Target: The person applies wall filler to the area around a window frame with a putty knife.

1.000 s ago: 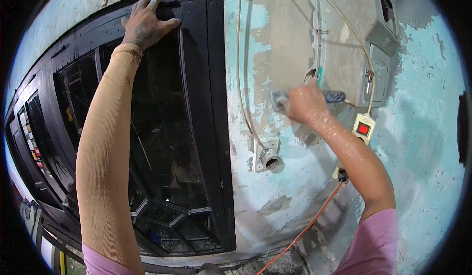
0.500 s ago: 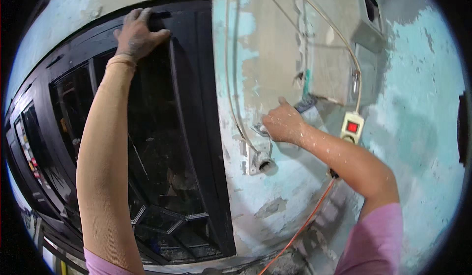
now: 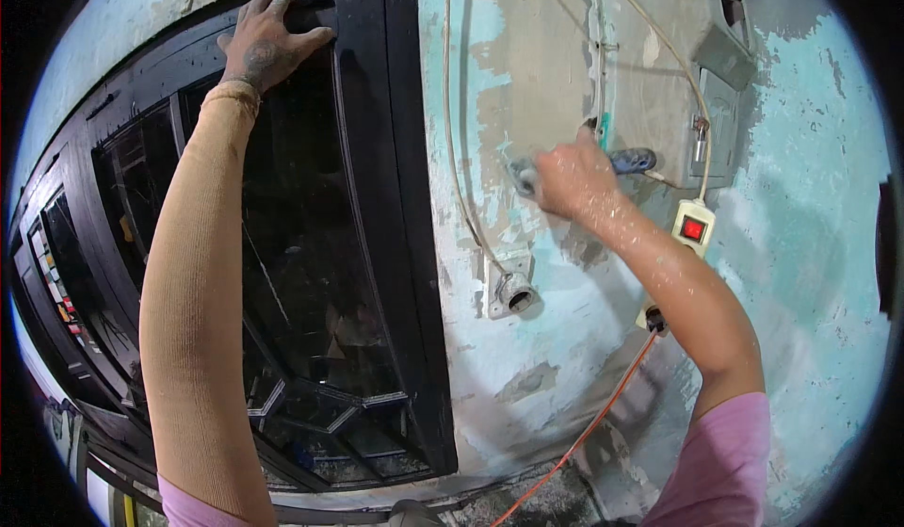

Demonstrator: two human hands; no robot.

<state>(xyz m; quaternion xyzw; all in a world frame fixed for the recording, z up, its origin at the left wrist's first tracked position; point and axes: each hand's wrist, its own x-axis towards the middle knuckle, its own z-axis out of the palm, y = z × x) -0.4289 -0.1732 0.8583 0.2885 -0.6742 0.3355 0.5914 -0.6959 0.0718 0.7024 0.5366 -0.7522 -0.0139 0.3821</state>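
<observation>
My left hand [image 3: 262, 42], dusty and with its fingers spread, rests high on the black wooden frame [image 3: 363, 28] of a glazed door or window; a beige sleeve covers that forearm. Closed around a putty knife [image 3: 633, 160], my right hand [image 3: 576, 178] is at the wall to the right of the frame. The knife's dark blue handle sticks out to the right of my fist, and its metal blade shows at the left, against the patchy grey and turquoise wall [image 3: 532, 84]. Pale specks dot my bare right forearm.
A beige cable hangs down to a round wall fitting [image 3: 513, 291] below my right hand. Another carries a power strip [image 3: 693, 226] with a lit red switch, from which an orange cord [image 3: 603, 409] runs down. A grey box [image 3: 720, 84] is fixed at the upper right.
My right hand has moved up and slightly right along the wall with the putty knife, and its handle now lies nearly level. The left hand keeps its place on the frame. The view has shifted slightly.
</observation>
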